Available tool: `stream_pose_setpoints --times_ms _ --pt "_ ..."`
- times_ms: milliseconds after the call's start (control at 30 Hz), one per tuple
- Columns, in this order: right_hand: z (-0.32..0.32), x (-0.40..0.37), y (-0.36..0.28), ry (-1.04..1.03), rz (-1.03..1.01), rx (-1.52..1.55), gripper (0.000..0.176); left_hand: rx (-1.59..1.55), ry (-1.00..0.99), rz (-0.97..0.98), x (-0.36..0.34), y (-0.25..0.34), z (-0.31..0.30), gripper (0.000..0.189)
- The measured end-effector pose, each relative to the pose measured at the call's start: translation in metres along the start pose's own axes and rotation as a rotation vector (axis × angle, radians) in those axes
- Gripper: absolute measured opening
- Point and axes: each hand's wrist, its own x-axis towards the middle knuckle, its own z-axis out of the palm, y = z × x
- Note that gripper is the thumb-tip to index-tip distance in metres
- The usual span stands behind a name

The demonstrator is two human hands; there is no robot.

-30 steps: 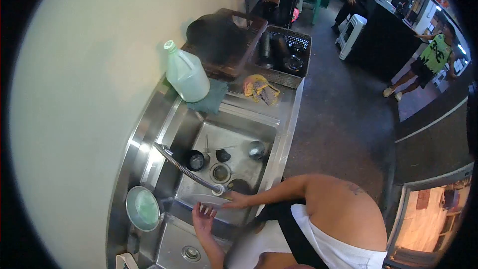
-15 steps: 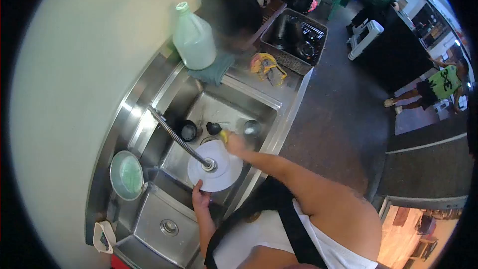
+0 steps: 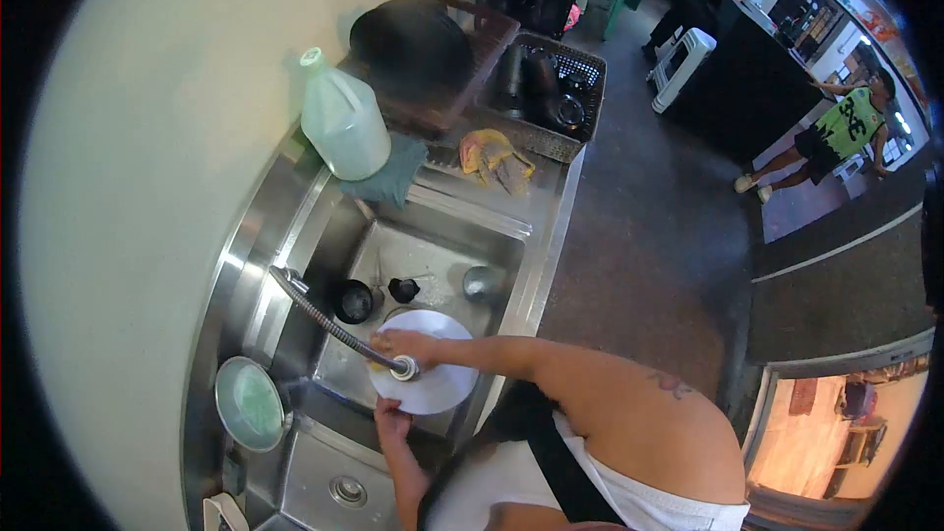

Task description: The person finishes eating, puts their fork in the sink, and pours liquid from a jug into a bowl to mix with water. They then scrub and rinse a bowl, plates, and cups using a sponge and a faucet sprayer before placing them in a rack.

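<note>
A round white plate (image 3: 447, 383) is held over the near part of the sink basin, under the spout of a coiled metal faucet (image 3: 339, 334). My left hand (image 3: 392, 421) grips its lower left rim, thumb on top. My right hand (image 3: 405, 345) lies closed on the plate's upper left face, partly behind the faucet head. A bit of yellow sponge (image 3: 378, 364) shows at its fingertips; the rest is hidden. Beyond the plate, a black cup (image 3: 353, 302), a small black item (image 3: 403, 289) and a clear glass (image 3: 482, 283) sit in the basin (image 3: 447, 226).
A metal bowl (image 3: 249, 403) with green liquid stands left of the sink. At the back are a large jug (image 3: 344, 128) on a cloth (image 3: 395, 172), a yellow-grey rag (image 3: 497, 162) and a crate (image 3: 551, 143) of dark dishware. Two people stand beyond a stool (image 3: 683, 69).
My right hand has moved from beyond the plate's far edge onto its upper left face, bringing the yellow sponge along. My left hand still holds the rim. The camera view has shifted.
</note>
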Motion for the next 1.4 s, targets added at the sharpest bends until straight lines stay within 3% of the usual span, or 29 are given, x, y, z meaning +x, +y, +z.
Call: stream_pose_setpoints --times_ms 100,167,267,333,367,400,433,467,533,600,667,700,767,867,900,933,967,1000,1067,1100,1167,1233,1300,1400 --pt "0.014 -0.018 0.035 0.167 0.138 -0.096 0.046 -0.002 -0.044 0.116 -0.013 0.011 0.012 0.063" --pt "0.023 -0.037 0.038 0.223 0.665 -0.07 0.057 -0.113 -0.026 0.127 -0.005 0.009 0.011 0.063" --pt "0.045 -0.05 -0.015 0.265 0.755 -0.237 0.059 -0.198 -0.031 0.196 0.01 0.0 0.015 0.062" --pt "0.032 -0.053 -0.063 0.046 0.678 -0.235 0.063 -0.161 -0.064 0.24 0.016 -0.005 0.024 0.061" --pt "0.03 -0.052 -0.073 0.057 0.697 -0.242 0.063 -0.22 -0.025 0.163 0.015 -0.004 0.031 0.06" --pt "0.026 -0.051 -0.078 0.106 0.582 -0.097 0.065 -0.271 0.009 0.08 0.017 -0.003 0.039 0.062" --pt "0.023 -0.053 -0.075 0.161 0.47 0.037 0.068 -0.354 -0.106 0.043 0.015 -0.004 0.044 0.064" --pt "0.016 -0.054 -0.068 0.191 0.511 0.012 0.068 -0.327 -0.134 0.001 0.01 -0.006 0.049 0.064" --pt "0.013 -0.055 -0.038 0.319 0.652 -0.08 0.07 -0.268 -0.177 0.211 -0.007 -0.008 0.059 0.06" --pt "-0.009 -0.058 -0.01 0.383 0.748 -0.103 0.076 -0.221 -0.171 0.182 -0.01 -0.011 0.047 0.058" --pt "-0.048 -0.059 -0.004 0.299 1.003 0.305 0.078 -0.191 -0.134 0.175 -0.014 -0.017 0.034 0.057" --pt "-0.046 -0.058 0.003 0.301 1.01 0.305 0.078 -0.148 -0.109 0.186 -0.011 -0.021 0.031 0.056" --pt "-0.04 -0.067 0.031 0.478 1.088 0.669 0.073 -0.107 -0.102 0.186 0.006 -0.032 0.023 0.055" --pt "-0.102 -0.053 -0.018 0.503 1.27 0.86 0.061 -0.026 -0.117 0.095 0.023 -0.045 0.019 0.051" --pt "-0.086 -0.048 0.0 0.548 1.2 0.887 0.055 0.082 -0.054 0.093 0.011 -0.046 0.042 0.045" --pt "-0.074 -0.039 0.013 0.593 1.135 0.687 0.049 0.191 0.014 0.092 0.0 -0.047 0.068 0.042" --pt "-0.07 -0.032 0.023 0.63 1.064 0.485 0.043 0.387 0.276 0.0 0.005 -0.046 0.089 0.055" --pt "-0.084 -0.024 0.017 0.606 1.065 0.427 0.037 0.391 0.269 -0.008 0.023 -0.045 0.077 0.055" --pt "-0.102 -0.012 0.015 0.587 1.075 0.369 0.032 0.797 -0.278 0.3 0.067 -0.053 0.041 0.069" --pt "-0.102 -0.006 0.025 0.555 1.161 0.469 0.032 0.733 -0.384 0.321 -0.009 -0.044 0.136 0.081" --pt "-0.104 -0.003 0.029 0.521 1.239 0.573 0.032 0.735 -0.373 0.328 -0.017 -0.05 0.153 0.082" --pt "-0.11 0.001 0.023 0.453 1.24 0.371 0.031 0.741 -0.355 0.337 -0.02 -0.048 0.161 0.083" --pt "-0.103 0.001 0.01 0.5 1.241 0.363 0.029 0.939 -0.383 0.516 -0.021 -0.049 0.169 0.083" --pt "-0.091 0.003 0.013 0.483 1.25 0.34 0.03 1.022 -0.39 0.451 -0.025 -0.048 0.177 0.083"
